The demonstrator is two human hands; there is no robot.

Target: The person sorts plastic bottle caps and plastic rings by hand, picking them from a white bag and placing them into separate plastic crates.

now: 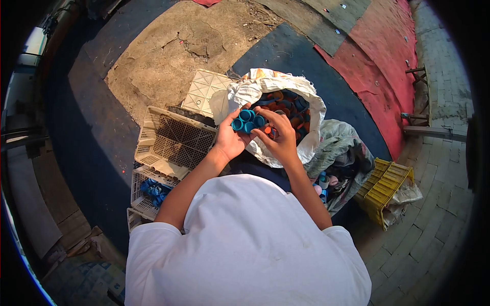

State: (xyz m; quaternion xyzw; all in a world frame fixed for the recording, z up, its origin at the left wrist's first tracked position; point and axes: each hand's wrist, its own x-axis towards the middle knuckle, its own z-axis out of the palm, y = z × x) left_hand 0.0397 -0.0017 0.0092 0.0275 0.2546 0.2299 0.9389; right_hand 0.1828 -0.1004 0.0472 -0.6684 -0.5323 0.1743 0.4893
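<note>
Several teal round plastic caps (247, 121) are bunched together over the near-left rim of a white woven sack (309, 153). My left hand (229, 138) cups them from the left, fingers curled around the cluster. From the other side, my right hand (279, 135) has its thumb and forefinger closed about the rightmost cap. Inside the sack lie many orange, brown and dark blue caps (291, 109), partly hidden by my right hand. Whether the right hand's lower fingers hold anything else cannot be made out.
Left of me, a cream plastic crate (176, 140) lies tipped; another crate (137, 189) holds blue pieces (155, 191). A grey-green sack (352, 140) with mixed caps stands to my right, near a yellow crate (384, 188). Dark and red mats (377, 81) cover the ground.
</note>
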